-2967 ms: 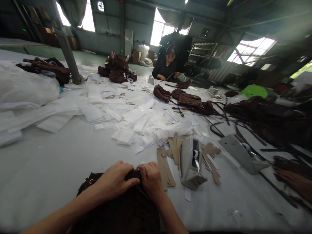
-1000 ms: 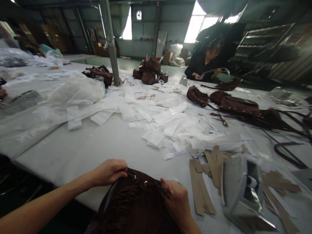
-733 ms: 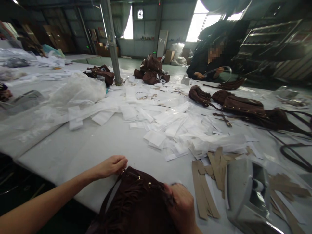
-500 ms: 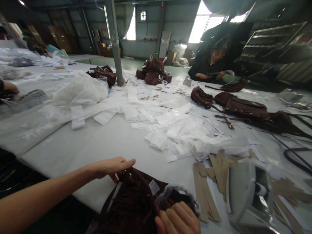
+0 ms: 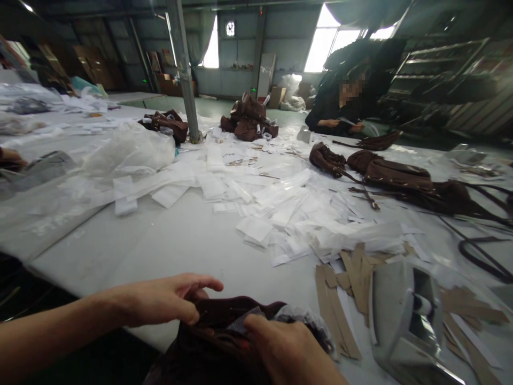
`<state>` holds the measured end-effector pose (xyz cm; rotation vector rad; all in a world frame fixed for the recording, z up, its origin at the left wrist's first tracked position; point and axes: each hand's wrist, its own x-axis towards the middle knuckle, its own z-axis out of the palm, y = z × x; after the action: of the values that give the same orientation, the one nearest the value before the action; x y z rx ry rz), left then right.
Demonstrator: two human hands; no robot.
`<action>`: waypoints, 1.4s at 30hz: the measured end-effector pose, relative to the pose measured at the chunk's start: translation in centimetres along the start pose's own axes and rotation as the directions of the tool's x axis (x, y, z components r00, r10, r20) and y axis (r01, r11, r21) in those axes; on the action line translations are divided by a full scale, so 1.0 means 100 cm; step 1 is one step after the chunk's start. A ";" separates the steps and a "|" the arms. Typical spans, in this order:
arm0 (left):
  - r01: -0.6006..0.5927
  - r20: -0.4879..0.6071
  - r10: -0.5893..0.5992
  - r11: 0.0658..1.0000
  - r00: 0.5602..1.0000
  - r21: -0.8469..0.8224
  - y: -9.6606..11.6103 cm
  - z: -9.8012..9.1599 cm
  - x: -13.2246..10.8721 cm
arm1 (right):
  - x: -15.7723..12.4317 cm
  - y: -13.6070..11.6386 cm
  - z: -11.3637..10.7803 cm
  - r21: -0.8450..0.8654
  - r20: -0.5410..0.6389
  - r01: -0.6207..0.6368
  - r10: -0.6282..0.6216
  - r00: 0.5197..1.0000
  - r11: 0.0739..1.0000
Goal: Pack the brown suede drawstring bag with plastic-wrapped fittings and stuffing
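Observation:
A dark brown handbag (image 5: 216,347) is at the table's front edge, its mouth facing up. My left hand (image 5: 172,299) is at the left end of the bag's rim, thumb on the rim and forefinger stretched out above it, the other fingers curled behind. My right hand (image 5: 288,347) is closed at the near right side of the mouth, its fingertips hidden. A bit of grey patterned fabric (image 5: 242,322) shows inside, against the right fingertips. Crumpled clear plastic (image 5: 310,318) sticks out at the bag's right side.
A grey tape dispenser (image 5: 395,315) stands at right beside brown card strips (image 5: 336,315). White paper sheets (image 5: 288,214) cover the table's middle. More brown bags (image 5: 401,176) lie at right and others (image 5: 250,120) behind. A co-worker (image 5: 348,107) sits across; another hand (image 5: 12,159) shows at far left.
My left hand has lowered slightly and turned, its thumb now over the rim. My right hand has moved up and left to the bag's mouth. The bag's mouth has tilted.

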<state>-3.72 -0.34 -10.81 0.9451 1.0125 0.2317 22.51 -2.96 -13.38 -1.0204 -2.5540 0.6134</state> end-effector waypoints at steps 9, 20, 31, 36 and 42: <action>-0.020 -0.056 0.013 0.990 0.998 -0.142 -0.006 0.010 0.001 | 0.069 -0.026 0.002 -0.166 0.265 0.403 -0.353 0.897 0.900; -0.032 -0.008 0.032 0.999 0.999 0.006 -0.025 0.000 0.012 | 0.066 -0.024 0.034 -0.217 0.252 0.424 -0.369 0.894 0.879; -0.098 -0.007 0.100 0.986 0.995 0.134 -0.018 0.001 0.004 | 0.054 -0.006 0.034 0.068 0.158 -0.048 0.037 0.987 0.997; -0.051 -0.066 0.052 0.999 0.996 0.005 -0.026 -0.005 0.008 | 0.038 0.017 0.027 0.195 0.138 -0.270 0.246 0.959 0.943; -0.006 -0.108 0.003 1.000 0.994 -0.025 -0.026 -0.007 0.018 | 0.042 0.012 0.027 0.058 0.220 -0.257 0.239 0.946 0.965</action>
<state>-3.97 -0.44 -14.02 0.9198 1.1044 0.3012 19.09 0.03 -15.71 -1.3231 -2.5678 0.9383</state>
